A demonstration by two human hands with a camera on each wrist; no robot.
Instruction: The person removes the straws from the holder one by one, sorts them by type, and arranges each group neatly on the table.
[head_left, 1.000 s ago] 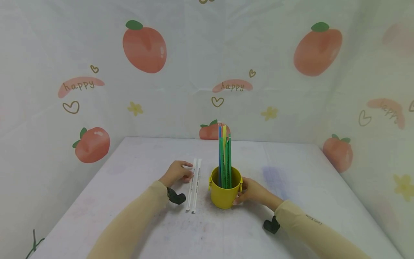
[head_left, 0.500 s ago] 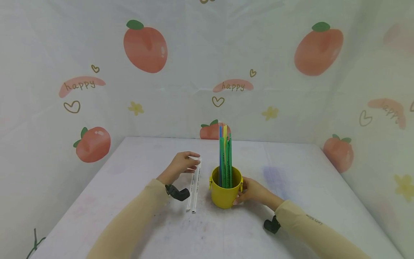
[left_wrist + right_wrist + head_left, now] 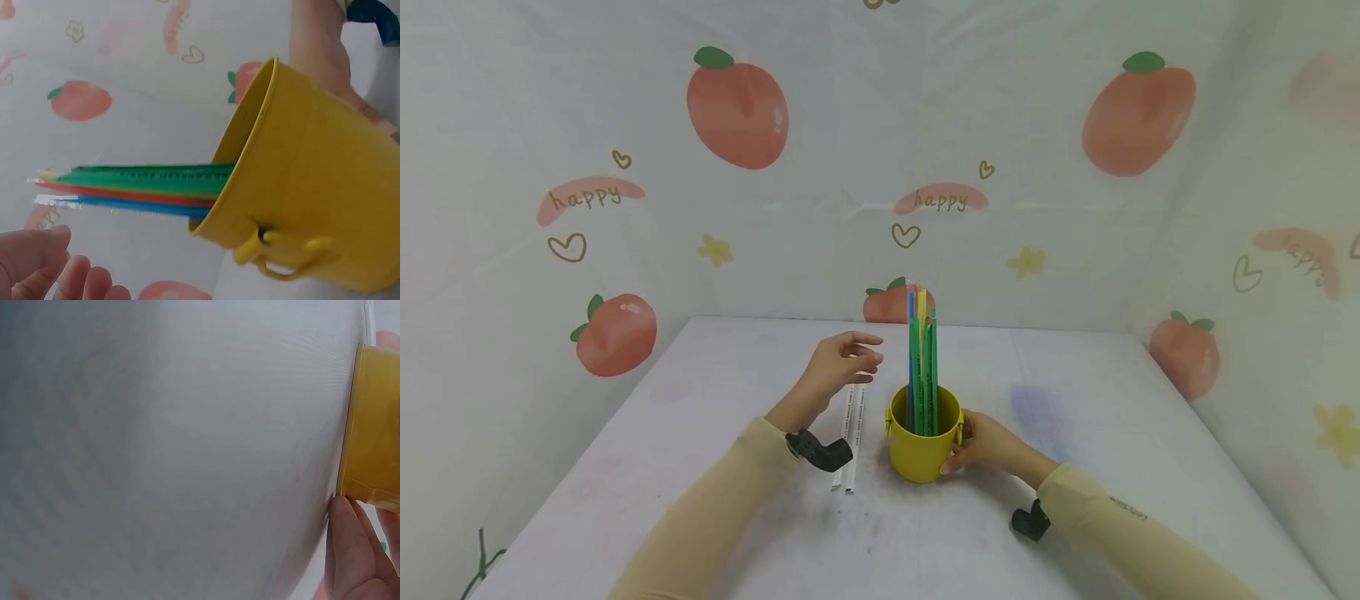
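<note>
A small yellow bucket (image 3: 920, 457) with side handles stands on the table, holding several upright wrapped straws (image 3: 922, 367), mostly green, with blue, yellow and red among them. My right hand (image 3: 996, 443) grips the bucket's right side low down, thumb at the front; fingertips show at its base in the right wrist view. Left of the bucket lie two white printed wrapped straws (image 3: 855, 433) side by side. Over their far ends is my left hand (image 3: 842, 362), fingers loosely bent with nothing between them. In the left wrist view its fingertips (image 3: 59, 236) appear near the coloured straws' tips.
The white table (image 3: 760, 533) reaches back to a curtain (image 3: 820, 167) printed with fruit. Black wrist cameras (image 3: 823, 452) sit on both wrists, the left one overlapping the white straws. A thin dark cord (image 3: 481, 567) shows at the left front.
My left hand has risen from beside the white straws and moved right and farther back over their far ends. The right hand and bucket have stayed put.
</note>
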